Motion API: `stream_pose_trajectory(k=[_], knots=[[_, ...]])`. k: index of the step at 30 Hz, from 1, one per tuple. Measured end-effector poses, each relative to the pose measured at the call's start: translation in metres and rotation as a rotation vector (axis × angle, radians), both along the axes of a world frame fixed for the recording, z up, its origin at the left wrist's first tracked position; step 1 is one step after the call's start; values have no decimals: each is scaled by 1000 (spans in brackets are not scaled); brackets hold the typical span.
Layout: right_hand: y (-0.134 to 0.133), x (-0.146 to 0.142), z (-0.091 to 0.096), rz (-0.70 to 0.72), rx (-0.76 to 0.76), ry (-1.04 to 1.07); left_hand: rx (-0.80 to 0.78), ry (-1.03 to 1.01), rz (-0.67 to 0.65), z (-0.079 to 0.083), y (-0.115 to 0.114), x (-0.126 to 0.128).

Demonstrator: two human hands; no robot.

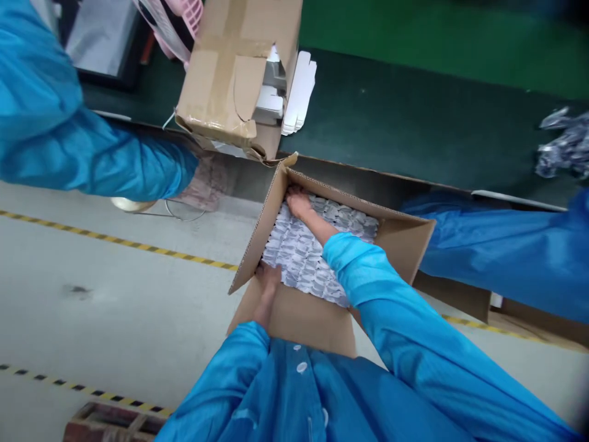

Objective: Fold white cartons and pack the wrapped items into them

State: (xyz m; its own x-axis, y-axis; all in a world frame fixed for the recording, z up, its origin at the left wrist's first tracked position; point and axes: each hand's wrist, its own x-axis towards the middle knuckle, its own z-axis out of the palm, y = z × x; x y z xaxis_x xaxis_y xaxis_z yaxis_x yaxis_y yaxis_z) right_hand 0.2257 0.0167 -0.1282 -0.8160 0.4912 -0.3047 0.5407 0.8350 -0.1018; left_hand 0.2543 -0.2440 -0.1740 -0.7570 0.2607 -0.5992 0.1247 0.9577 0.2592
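An open cardboard box in front of me is packed with several rows of small silvery packets. My right hand reaches across them to the far left corner and lies flat on the top layer, fingers spread against the box wall. My left hand rests at the near left edge of the packets, its fingertips tucked down between the packets and the box wall and hidden there. Both my arms are in blue sleeves.
A second taped cardboard box with white parts stands on the dark green belt. A co-worker's blue sleeve and gloved hand reach in at left; another blue sleeve is at right. Loose silvery packets lie far right.
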Motion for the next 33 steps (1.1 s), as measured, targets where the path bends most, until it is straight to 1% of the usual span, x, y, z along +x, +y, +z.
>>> stream_pose_trajectory(k=[4, 7, 10, 13, 19, 23, 25, 27, 29, 31, 33], knots=[[-5, 15, -4, 275, -36, -11, -38, 98, -37, 4, 0, 14], [-14, 20, -9, 424, -67, -31, -62, 125, -44, 2, 8, 16], [-26, 20, -14, 488, -75, -58, -89, 131, -36, -2, 17, 13], [-35, 16, -18, 488, -73, -85, -97, 137, -39, -4, 18, 11], [-40, 14, -24, 430, -117, -86, -32, 129, -95, -5, 2, 11], [-38, 23, -24, 376, -184, -11, 24, 107, -114, -8, -7, 12], [-35, 29, -23, 319, -207, 41, 42, 99, -110, -10, -10, 15], [-29, 36, -22, 212, -208, 85, 54, 94, -105, -11, -12, 18], [-20, 46, -21, 57, -186, 117, 65, 87, -103, -12, -14, 18], [-10, 58, -22, -96, -162, 138, 77, 78, -106, -14, -16, 14], [-2, 76, -25, -215, -149, 151, 89, 71, -109, -15, -17, 7]])
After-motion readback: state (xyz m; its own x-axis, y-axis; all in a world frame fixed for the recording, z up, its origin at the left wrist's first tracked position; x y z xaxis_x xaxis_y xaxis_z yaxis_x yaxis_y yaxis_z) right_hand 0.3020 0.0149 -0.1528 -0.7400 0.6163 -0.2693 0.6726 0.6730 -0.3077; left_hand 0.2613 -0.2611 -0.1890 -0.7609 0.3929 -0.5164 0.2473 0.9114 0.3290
